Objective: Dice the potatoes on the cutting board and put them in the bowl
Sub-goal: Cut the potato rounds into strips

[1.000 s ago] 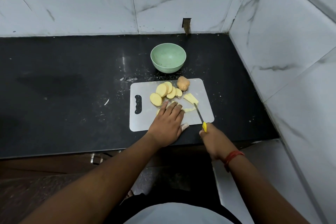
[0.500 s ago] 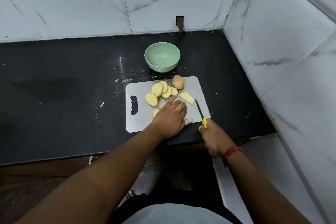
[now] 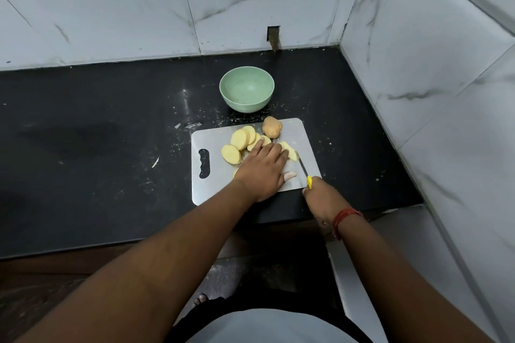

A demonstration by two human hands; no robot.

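A white cutting board (image 3: 211, 136) lies on the black counter. Several round potato slices (image 3: 239, 140) and one unpeeled potato end (image 3: 272, 127) lie at its far side. My left hand (image 3: 263, 170) lies flat on the board, its fingertips on a pale cut potato piece (image 3: 289, 151). My right hand (image 3: 320, 199) grips the yellow handle of a small knife (image 3: 303, 168); the blade tip touches the right side of that piece. A green bowl (image 3: 247, 89) stands behind the board with nothing in it.
Marble-tiled walls close off the back and right side of the counter (image 3: 97, 147). The counter's front edge runs just below the board. White crumbs are scattered near the bowl.
My left hand has slid forward from the board's near edge onto the cut piece by the slices. The knife has followed toward the piece.
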